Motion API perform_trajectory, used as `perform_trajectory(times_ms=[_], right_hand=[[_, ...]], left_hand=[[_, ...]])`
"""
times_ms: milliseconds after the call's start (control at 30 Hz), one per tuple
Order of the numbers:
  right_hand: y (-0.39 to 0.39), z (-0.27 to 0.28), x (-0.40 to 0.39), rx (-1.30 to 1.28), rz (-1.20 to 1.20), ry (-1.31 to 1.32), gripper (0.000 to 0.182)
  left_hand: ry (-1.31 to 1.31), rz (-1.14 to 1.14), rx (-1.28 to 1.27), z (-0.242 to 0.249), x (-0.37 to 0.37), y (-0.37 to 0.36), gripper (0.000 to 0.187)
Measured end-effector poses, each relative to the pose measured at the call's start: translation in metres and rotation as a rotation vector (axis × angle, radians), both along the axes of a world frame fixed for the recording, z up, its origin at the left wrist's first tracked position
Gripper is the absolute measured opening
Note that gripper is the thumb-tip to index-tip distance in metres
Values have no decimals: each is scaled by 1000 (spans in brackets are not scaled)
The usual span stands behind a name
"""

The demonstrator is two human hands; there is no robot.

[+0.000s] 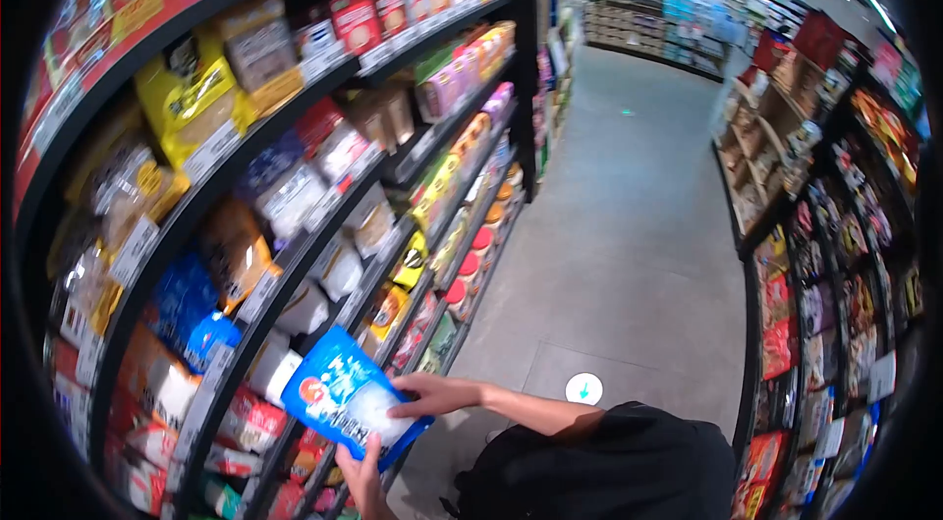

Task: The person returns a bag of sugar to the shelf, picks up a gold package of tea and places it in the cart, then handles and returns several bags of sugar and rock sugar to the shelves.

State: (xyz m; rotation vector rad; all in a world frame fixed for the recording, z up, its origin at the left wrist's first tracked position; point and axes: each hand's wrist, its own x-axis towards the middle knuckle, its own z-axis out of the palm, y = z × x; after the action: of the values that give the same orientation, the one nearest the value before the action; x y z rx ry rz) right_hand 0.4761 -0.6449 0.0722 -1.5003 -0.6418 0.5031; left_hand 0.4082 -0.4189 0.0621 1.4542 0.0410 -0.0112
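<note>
A blue plastic pouch (339,383) with white lettering, a red-orange round mark and a pale panel is held in front of the left-hand shelves. My left hand (365,474) grips its lower edge, thumb on the front and the other fingers mostly hidden. At the pouch's right side, my right hand (432,395) is closed on the edge, with fingers across the printed front. The pouch is tilted, and its contents cannot be made out. Similar blue packs (187,309) stand on the shelf just left of it.
Black shelving (285,299) with packaged food and price labels runs along my left. More stocked racks (820,324) line the right side, with a wooden display (771,132) farther up. Between them is a grey floor (629,225) bearing a round white arrow sticker (583,388).
</note>
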Motion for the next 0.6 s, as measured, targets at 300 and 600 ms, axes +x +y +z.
perform_trajectory(times_ms=[300, 600], right_hand=[[32, -2, 14, -12, -192, -220, 32], [68, 59, 35, 122, -103, 82, 32]], left_hand=[[-42, 17, 137, 34, -2, 29, 29], [-204, 107, 70, 67, 12, 60, 38]])
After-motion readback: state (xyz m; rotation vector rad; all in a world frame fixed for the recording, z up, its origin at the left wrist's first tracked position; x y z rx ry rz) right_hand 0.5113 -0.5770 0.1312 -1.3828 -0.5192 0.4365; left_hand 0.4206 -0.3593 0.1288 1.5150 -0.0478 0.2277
